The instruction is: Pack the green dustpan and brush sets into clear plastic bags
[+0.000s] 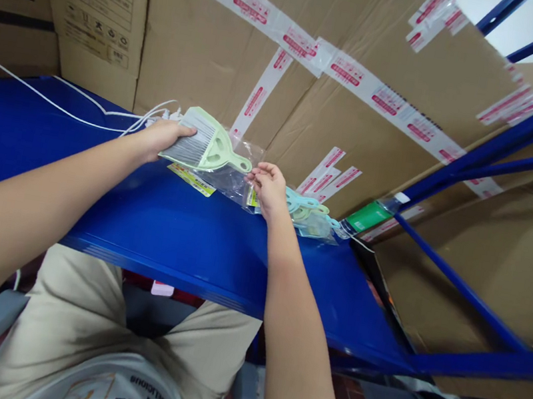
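Mid-frame, the left hand (162,136) gripped a pale green brush (204,142), fingers wrapped round the bristle end, the handle pointing right toward the other hand. The brush sat nested in its matching dustpan, held just above the blue shelf (180,233).

Right hand (268,186) was busy too: fingertips pinched together on the edge of a clear bag (229,180) that lay on the shelf under the brush handle. A yellow label (191,179) showed at the bag's lower left edge.

Just right of that hand, a small heap of bagged sets (311,217) in pale blue and green rested on the shelf against the cardboard boxes (321,46). White cables (83,110) trailed across the upper left of the shelf. A green tape roll (367,217) lay further right, by the blue frame bar.

By the look of it, this was the bagging step: set in one hand, bag mouth in the other, the handle not yet clearly inside. My read was that the next move needed the right fingers to hold the mouth of the bag open and steady while the left fed the set in handle first, squarely, since thin plastic like that would likely snag on the pan's corners. Whether the bag mouth was open already, the view did not tell.
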`<state>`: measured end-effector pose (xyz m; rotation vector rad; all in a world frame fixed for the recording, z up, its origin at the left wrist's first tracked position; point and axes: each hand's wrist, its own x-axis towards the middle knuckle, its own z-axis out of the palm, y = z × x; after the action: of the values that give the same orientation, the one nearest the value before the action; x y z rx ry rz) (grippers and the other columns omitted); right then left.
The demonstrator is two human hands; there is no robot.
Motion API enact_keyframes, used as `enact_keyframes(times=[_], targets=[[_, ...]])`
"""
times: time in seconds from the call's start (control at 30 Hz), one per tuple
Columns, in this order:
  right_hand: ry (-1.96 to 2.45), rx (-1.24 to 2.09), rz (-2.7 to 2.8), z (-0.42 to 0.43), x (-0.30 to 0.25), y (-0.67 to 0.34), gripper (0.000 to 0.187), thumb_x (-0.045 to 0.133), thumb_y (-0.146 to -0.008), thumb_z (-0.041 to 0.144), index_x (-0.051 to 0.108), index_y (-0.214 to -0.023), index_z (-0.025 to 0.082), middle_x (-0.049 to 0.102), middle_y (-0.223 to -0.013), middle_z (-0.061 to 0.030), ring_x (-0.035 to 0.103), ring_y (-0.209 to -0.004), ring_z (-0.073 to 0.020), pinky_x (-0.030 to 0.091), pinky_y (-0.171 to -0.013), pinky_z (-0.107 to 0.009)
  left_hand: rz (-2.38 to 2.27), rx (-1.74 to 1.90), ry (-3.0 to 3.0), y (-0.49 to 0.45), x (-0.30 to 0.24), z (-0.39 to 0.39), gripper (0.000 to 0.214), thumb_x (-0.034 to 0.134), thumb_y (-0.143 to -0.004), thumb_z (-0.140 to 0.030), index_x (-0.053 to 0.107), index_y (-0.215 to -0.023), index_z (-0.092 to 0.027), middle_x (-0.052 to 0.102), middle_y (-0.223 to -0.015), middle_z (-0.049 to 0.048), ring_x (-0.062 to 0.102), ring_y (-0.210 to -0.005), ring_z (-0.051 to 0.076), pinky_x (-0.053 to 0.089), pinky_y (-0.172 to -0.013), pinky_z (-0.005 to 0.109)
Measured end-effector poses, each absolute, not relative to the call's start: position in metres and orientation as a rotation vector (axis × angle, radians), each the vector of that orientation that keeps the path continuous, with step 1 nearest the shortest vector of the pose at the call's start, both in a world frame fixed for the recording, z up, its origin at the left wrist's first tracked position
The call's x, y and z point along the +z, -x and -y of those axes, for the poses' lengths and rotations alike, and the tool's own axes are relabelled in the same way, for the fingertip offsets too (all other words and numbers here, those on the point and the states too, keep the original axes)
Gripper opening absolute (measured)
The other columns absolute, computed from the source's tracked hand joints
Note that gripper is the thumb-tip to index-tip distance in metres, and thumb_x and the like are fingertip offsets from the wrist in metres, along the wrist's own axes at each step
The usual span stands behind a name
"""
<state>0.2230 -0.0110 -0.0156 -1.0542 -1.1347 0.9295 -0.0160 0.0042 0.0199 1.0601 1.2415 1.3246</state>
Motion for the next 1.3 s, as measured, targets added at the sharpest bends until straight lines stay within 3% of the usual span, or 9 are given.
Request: enact_keyframes(times=[0.33,0.5,0.7,0.97,1.3], targets=[[1.083,0.828,1.105,0.008,-0.020,-0.221,0.027,0.064,-0.069,0.007,0.053,-0.087,0.024,0.058,-0.079,0.0057,0.062,-0.077,-0.0111,0.059,-0.076,-0.027,-1.233,1.186,-1.034,0.018,0.016,-0.010,0.014,0.072,-0.079,-0.016,0.077,-0.091,-0.019,0.079,-0.077,0.0103,0.078,-0.088,0.027,0.064,-0.072,0.032],[1.060,0.878,1.105,0.008,-0.019,-0.221,0.023,0.067,-0.072,0.012,0.053,-0.087,0.024,0.062,-0.080,0.0044,0.067,-0.081,-0.0135,0.059,-0.077,-0.029,-1.261,1.222,-1.040,0.019,0.017,-0.009,0.011,0.075,-0.076,-0.015,0.076,-0.087,-0.019,0.079,-0.081,0.0110,0.078,-0.089,0.027,0.064,-0.075,0.032],[1.135,0.905,1.088,0.013,-0.014,-0.220,0.023,0.069,-0.071,0.012,0.054,-0.084,0.023,0.061,-0.069,0.0074,0.064,-0.066,-0.0108,0.058,-0.069,-0.025,-1.342,1.277,-1.112,0.018,0.018,-0.007,0.012,0.077,-0.074,-0.017,0.076,-0.086,-0.020,0.079,-0.082,0.0094,0.078,-0.093,0.029,0.065,-0.077,0.035],[1.293,0.944,1.088,0.014,-0.017,-0.219,0.029,0.079,-0.069,0.012,0.055,-0.081,0.022,0.065,-0.064,0.0066,0.060,-0.052,-0.0081,0.046,-0.049,-0.017,-1.344,1.205,-1.136,0.015,0.008,-0.011,0.012,0.078,-0.072,-0.015,0.075,-0.082,-0.019,0.076,-0.077,0.0099,0.078,-0.086,0.030,0.063,-0.076,0.037],[1.285,0.832,0.902,0.011,-0.013,-0.228,0.023,0.073,-0.075,0.011,0.055,-0.083,0.024,0.064,-0.062,0.0068,0.063,-0.050,-0.0109,0.045,-0.046,-0.018,-1.286,1.213,-1.157,0.024,0.010,-0.014,0.013,0.077,-0.073,-0.011,0.069,-0.067,-0.019,0.069,-0.068,0.0045,0.071,-0.071,0.016,0.059,-0.073,0.028]])
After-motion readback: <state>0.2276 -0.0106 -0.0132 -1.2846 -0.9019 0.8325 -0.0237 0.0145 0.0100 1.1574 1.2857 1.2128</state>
